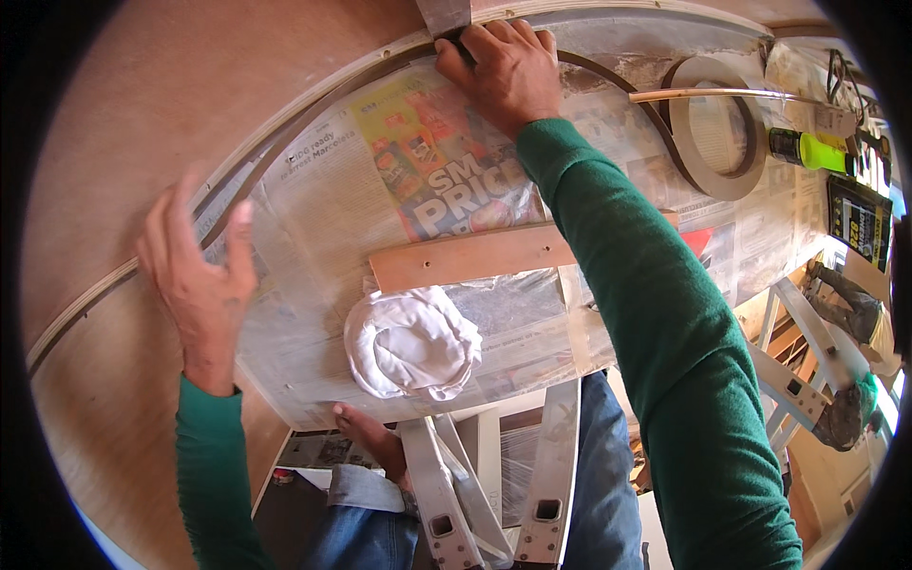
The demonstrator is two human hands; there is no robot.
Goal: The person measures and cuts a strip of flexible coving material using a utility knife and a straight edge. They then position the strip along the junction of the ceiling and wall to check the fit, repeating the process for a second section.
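A brown edge banding strip (313, 113) runs along the curved plywood edge (104, 285), from the left up to the far middle. At the far edge my right hand (508, 71) is closed over the strip, knuckles up, beside a grey metal piece (445, 14); something dark shows under its fingers, partly hidden. Past this hand the strip bends right and down to a roll of edge banding (750, 157) lying on its side. My left hand (195, 261) is open at the left, fingers spread and slightly blurred, over the strip and the edge.
Newspaper under plastic (304, 218) covers the surface. On it lie a drilled wooden slat (475, 255), a bundled white cloth (413, 342), a thin wooden strip (703, 93), a lime-green bottle (819, 152) and a black box (858, 220). A stepladder (560, 465) stands below; another person (845, 413) is at right.
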